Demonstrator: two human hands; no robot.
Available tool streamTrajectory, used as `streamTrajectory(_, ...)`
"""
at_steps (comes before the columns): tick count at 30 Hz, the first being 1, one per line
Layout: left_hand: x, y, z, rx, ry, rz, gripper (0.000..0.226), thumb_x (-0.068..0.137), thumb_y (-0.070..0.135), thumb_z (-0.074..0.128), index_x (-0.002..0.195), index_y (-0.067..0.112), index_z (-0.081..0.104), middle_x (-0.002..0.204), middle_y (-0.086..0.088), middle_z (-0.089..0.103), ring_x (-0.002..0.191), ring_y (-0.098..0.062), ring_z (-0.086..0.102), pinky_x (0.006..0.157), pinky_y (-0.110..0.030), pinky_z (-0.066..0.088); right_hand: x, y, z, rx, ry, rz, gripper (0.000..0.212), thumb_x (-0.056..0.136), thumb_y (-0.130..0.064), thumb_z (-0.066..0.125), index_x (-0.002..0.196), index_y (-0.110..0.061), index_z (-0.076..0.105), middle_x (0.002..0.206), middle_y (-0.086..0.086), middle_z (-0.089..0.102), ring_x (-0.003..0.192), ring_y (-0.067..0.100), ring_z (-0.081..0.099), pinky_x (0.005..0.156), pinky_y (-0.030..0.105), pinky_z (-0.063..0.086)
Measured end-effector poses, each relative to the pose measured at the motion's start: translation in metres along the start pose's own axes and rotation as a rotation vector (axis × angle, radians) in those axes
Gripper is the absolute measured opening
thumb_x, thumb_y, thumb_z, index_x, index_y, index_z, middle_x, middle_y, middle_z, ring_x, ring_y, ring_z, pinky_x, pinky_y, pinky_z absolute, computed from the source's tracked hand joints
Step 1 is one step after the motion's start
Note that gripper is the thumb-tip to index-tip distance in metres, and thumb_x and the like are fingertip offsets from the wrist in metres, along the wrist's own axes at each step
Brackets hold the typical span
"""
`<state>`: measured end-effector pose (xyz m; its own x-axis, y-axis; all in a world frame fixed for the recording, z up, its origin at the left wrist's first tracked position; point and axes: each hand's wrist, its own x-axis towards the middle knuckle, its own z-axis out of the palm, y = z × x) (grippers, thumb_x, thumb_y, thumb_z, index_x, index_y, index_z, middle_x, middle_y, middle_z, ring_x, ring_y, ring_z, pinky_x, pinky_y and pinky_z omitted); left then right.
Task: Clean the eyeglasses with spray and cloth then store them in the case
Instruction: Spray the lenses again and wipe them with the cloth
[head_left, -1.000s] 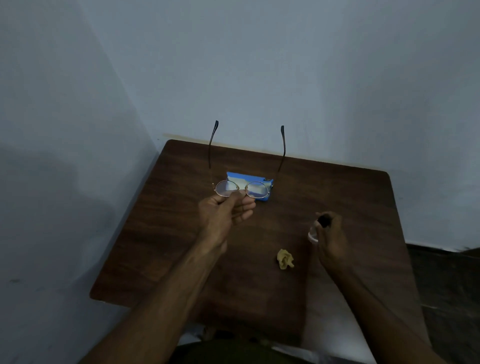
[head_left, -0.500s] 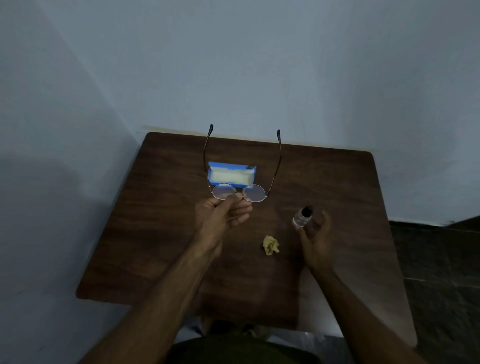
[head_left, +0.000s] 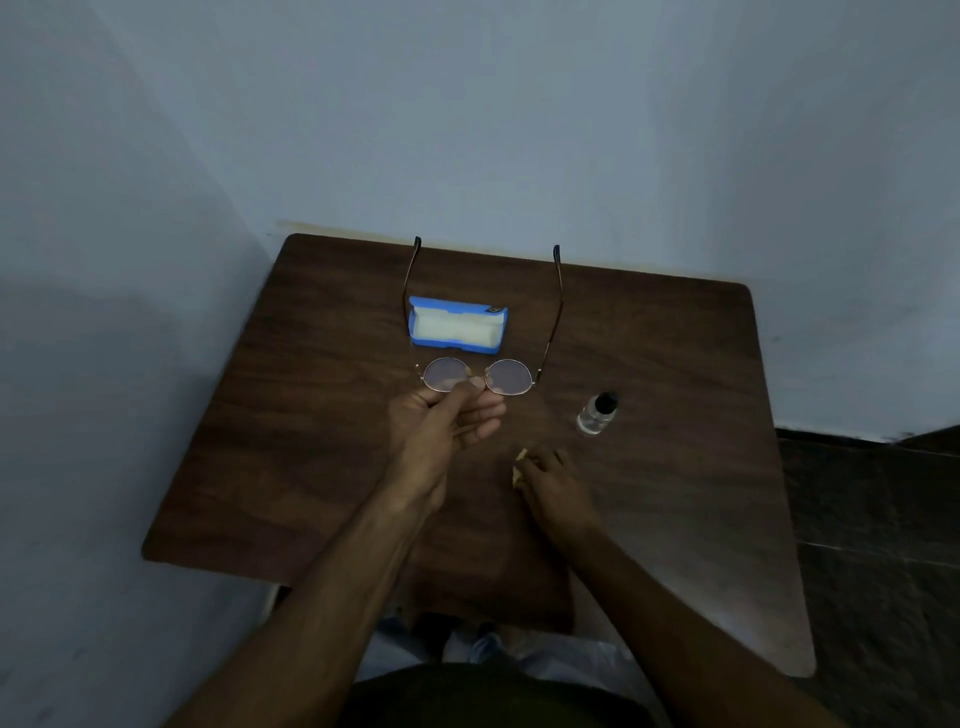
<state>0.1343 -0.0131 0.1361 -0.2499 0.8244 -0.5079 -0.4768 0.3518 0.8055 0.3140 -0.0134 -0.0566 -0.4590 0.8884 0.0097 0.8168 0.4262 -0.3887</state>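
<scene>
My left hand (head_left: 441, 431) pinches thin gold-rimmed eyeglasses (head_left: 511, 375) at the bridge and holds them above the table, lenses toward me, temples unfolded and pointing away. An open blue case (head_left: 457, 325) with a pale lining lies behind them. The small clear spray bottle (head_left: 597, 413) with a black cap stands alone to the right. My right hand (head_left: 553, 486) is down on the small crumpled yellow cloth (head_left: 519, 465), its fingers curled over it; most of the cloth is hidden.
A dark wooden table (head_left: 311, 441) stands in a corner against pale walls. Dark tiled floor (head_left: 872, 519) lies to the right. My lap and legs show below the table's near edge.
My right hand set the spray bottle on the table, let go, and moved left onto the yellow cloth. The left hand kept holding the glasses.
</scene>
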Motion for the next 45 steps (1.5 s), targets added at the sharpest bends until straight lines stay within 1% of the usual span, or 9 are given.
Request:
streamTrajectory(3,0.000,-0.001,0.000,-0.024,0.015,0.010,0.011,0.097,0.010,0.069,0.094,0.004,0.078,0.089,-0.017,0.079,0.084,-0.025,0.079,0.073,-0.030,0.065,0.012,-0.001,-0.001,0.131,-0.038,0.094,0.023,0.100,-0.015,0.062,0.120,-0.008,0.072,0.126,0.014,0.067,0.113,0.034,0.063,0.097,0.046,0.053)
streamTrajectory(7,0.001,-0.001,-0.001,-0.063,0.038,0.010,0.012,0.097,0.010,0.068,0.093,0.005,0.078,0.087,-0.016,0.079,0.083,-0.024,0.079,0.072,-0.029,0.065,0.024,-0.018,-0.037,0.955,0.183,0.503,0.012,0.092,-0.001,0.072,0.098,-0.010,0.079,0.094,0.007,0.079,0.084,0.019,0.071,0.085,0.046,0.058)
streamTrajectory(11,0.003,-0.003,-0.003,-0.070,0.065,0.012,0.013,0.098,0.009,0.067,0.093,0.002,0.077,0.085,-0.016,0.079,0.081,-0.024,0.079,0.075,-0.031,0.064,0.027,-0.043,-0.109,1.262,0.410,0.498,0.017,0.094,0.002,0.072,0.107,-0.008,0.076,0.106,0.012,0.079,0.100,0.021,0.073,0.093,0.039,0.057)
streamTrajectory(17,0.002,-0.006,0.007,-0.065,0.075,0.009,0.012,0.098,0.010,0.067,0.098,0.002,0.077,0.087,-0.015,0.080,0.083,-0.024,0.079,0.072,-0.030,0.065,0.030,-0.065,-0.154,1.156,0.426,0.279,0.020,0.092,0.004,0.074,0.112,-0.001,0.073,0.109,0.010,0.079,0.104,0.023,0.075,0.094,0.034,0.060)
streamTrajectory(22,0.001,-0.007,0.013,-0.045,0.103,0.037,0.014,0.099,0.008,0.066,0.103,-0.002,0.076,0.088,-0.017,0.080,0.081,-0.024,0.079,0.070,-0.028,0.064,0.039,-0.071,-0.149,1.077,0.531,0.313,0.022,0.086,0.007,0.079,0.105,0.002,0.070,0.101,0.012,0.076,0.094,0.015,0.074,0.086,0.025,0.058)
streamTrajectory(27,-0.001,-0.008,0.015,-0.018,0.116,0.044,0.014,0.098,0.008,0.068,0.103,-0.003,0.076,0.086,-0.015,0.080,0.081,-0.023,0.079,0.070,-0.028,0.064,0.045,-0.082,-0.151,1.081,0.617,0.377,0.034,0.083,0.006,0.082,0.110,-0.005,0.066,0.099,-0.003,0.074,0.094,0.004,0.072,0.084,0.018,0.056)
streamTrajectory(37,0.002,-0.003,0.013,0.016,0.099,0.090,0.012,0.097,0.005,0.067,0.097,0.001,0.078,0.085,-0.017,0.079,0.080,-0.025,0.079,0.070,-0.030,0.063,0.061,-0.095,-0.192,1.138,0.791,0.329,0.062,0.085,0.006,0.081,0.137,-0.011,0.050,0.098,0.010,0.080,0.096,0.033,0.076,0.089,0.060,0.060)
streamTrajectory(41,0.006,-0.004,0.005,0.025,0.089,0.061,0.014,0.098,0.007,0.067,0.103,-0.001,0.077,0.085,-0.016,0.080,0.080,-0.024,0.080,0.067,-0.028,0.063,0.081,-0.101,-0.221,1.103,0.834,0.321,0.064,0.086,0.001,0.083,0.139,-0.011,0.049,0.093,0.008,0.080,0.090,0.025,0.078,0.087,0.054,0.063)
streamTrajectory(45,0.015,0.006,0.001,0.031,0.066,0.070,0.015,0.098,0.008,0.067,0.101,-0.003,0.076,0.085,-0.017,0.080,0.079,-0.024,0.080,0.066,-0.027,0.062,0.101,-0.108,-0.240,1.027,0.816,0.335,0.063,0.085,-0.009,0.088,0.136,-0.012,0.052,0.086,0.001,0.080,0.084,0.014,0.078,0.081,0.035,0.065)
